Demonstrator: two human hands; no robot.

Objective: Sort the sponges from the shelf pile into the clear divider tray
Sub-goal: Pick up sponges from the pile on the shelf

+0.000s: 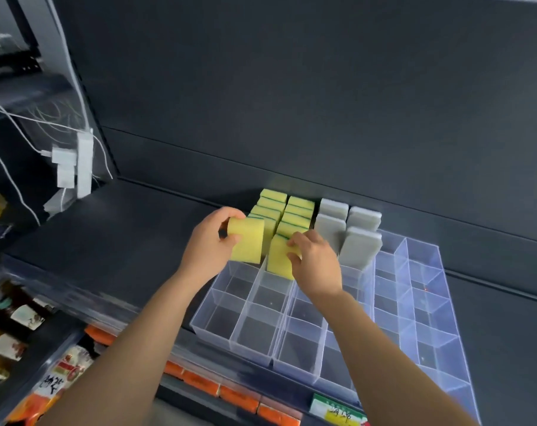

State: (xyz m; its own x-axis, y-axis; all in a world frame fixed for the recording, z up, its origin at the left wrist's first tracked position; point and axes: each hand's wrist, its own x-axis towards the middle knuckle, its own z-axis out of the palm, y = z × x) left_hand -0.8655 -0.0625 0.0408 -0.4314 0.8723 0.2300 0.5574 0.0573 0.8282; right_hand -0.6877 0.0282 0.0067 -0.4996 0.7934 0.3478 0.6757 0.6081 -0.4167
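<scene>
1. Yellow sponges [298, 210] stand on edge at the far end of the tray [427, 302], filling its two left columns there. Grey sponges [361, 247] stand in the next two columns.
2. The left hand [209, 244] grips the left sponge [248, 244], yellow, just above the leftmost column and not yet in.
3. The right hand [316, 262] pinches the right sponge [278, 259], also yellow, its lower end at a second-column compartment.
4. The near compartments and the right columns hold nothing, so I'd judge the job under halfway. The shelf pile is out of sight, so I cannot tell how many remain.
</scene>
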